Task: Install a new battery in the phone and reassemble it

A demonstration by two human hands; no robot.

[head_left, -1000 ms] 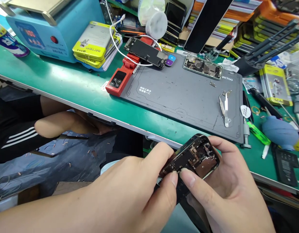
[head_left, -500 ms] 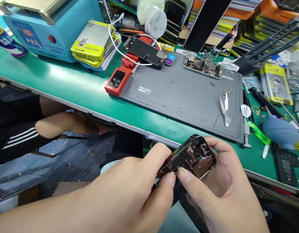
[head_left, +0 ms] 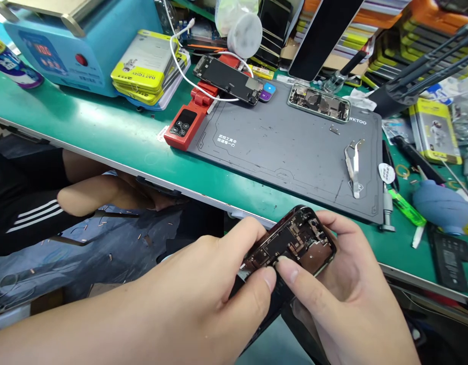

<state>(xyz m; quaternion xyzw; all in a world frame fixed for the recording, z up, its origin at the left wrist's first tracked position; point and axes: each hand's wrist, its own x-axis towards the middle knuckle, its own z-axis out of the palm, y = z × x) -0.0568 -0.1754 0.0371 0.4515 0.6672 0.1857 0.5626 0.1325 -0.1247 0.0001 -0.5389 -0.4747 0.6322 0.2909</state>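
An opened smartphone (head_left: 285,241) with its circuit board and inner parts bare is held tilted in front of the bench edge. My left hand (head_left: 234,284) grips its left side, thumb pressing near the middle. Round the right side wraps my right hand (head_left: 344,284), its thumb tip close to my left thumb over the inner parts. The phone's lower part is mostly covered by my hands. On the bench beyond, tweezers (head_left: 354,170) lie on a dark grey work mat (head_left: 279,147).
A second opened phone (head_left: 319,103) and a detached screen (head_left: 228,79) lie at the mat's back, near a red device (head_left: 183,126). At right are a blue air blower (head_left: 442,205) and a battery (head_left: 450,261). A seated person's leg (head_left: 101,195) shows at left.
The phone has tilted and shifted slightly up and left, showing more of its board. Both thumbs stay pressed near its middle. Things on the bench have not moved.
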